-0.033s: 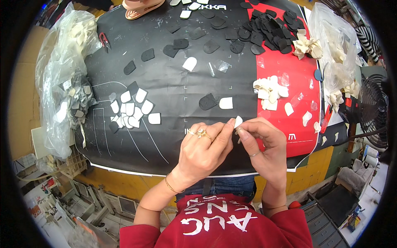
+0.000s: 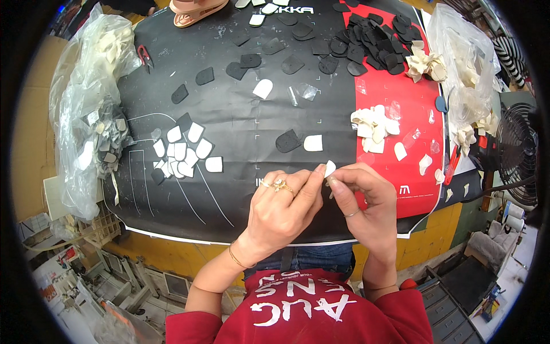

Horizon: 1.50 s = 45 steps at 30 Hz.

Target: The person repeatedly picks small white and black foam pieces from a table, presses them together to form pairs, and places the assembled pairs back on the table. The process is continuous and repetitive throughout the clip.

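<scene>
My left hand (image 2: 282, 203) and my right hand (image 2: 366, 200) meet over the near edge of the table. Between their fingertips they pinch a small white patch (image 2: 330, 167) with a curved edge; most of it is hidden by the fingers. Just beyond the hands lie a black round-ended patch (image 2: 288, 141) and a cream one (image 2: 313, 143), side by side. To the left is a loose cluster of white round-ended patches (image 2: 180, 152), a few dark ones among them. A heap of cream pieces (image 2: 373, 129) sits right of the hands on the red area.
Black patches (image 2: 372, 43) are heaped at the far right, others scattered across the black mat (image 2: 229, 126). Small red-handled snips (image 2: 145, 57) lie far left. Clear plastic bags (image 2: 86, 114) flank the table. A pink shoe-like object (image 2: 197, 11) stands at the back, a fan (image 2: 515, 152) at right.
</scene>
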Available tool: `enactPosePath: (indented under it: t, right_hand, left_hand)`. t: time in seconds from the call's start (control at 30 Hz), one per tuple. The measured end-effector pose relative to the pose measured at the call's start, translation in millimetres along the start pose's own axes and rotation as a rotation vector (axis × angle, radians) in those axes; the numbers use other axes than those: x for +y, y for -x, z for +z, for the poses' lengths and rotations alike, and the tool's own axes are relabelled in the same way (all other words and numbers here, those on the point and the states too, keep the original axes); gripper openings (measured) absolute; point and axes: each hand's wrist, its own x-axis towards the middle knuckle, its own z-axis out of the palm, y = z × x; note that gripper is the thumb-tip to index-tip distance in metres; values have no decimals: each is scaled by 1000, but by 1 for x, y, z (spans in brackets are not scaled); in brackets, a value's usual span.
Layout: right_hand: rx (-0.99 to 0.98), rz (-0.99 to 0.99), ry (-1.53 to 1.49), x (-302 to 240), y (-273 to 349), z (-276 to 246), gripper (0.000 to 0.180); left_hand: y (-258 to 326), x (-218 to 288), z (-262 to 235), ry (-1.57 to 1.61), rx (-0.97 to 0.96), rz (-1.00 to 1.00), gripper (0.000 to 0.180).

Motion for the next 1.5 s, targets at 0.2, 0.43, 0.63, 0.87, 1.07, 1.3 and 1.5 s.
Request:
enactPosePath:
  t: [0.2,0.43,0.63,0.87,1.07,1.3,1.5]
  right_hand:
    - [0,-35,104,-3,-1,0,10]
    - [4,-30,102,-3,0,1,8]
    - [1,-37,156,-2,0,1,8]
    - [-10,-71,170,-1,-1,1,9]
    - [-54,-122,186,-4,-2,2,7]
    - [62,-172,158,2,-21,3,6]
    - [241,-189,660,18,-45,0,8]
  left_hand:
    - [-1,5,0,-9,-10,-26,41]
    - [-4,7,1,19,-19,-69,43]
    - [-6,8,1,6,-40,-82,41]
    - [-11,9,-6,231,-108,-229,28]
    - [-13,-2,-15,419,-138,-341,16]
    - [-25,-55,-23,-104,115,-383,6]
    - [-26,-64,-13,-205,69,-444,8]
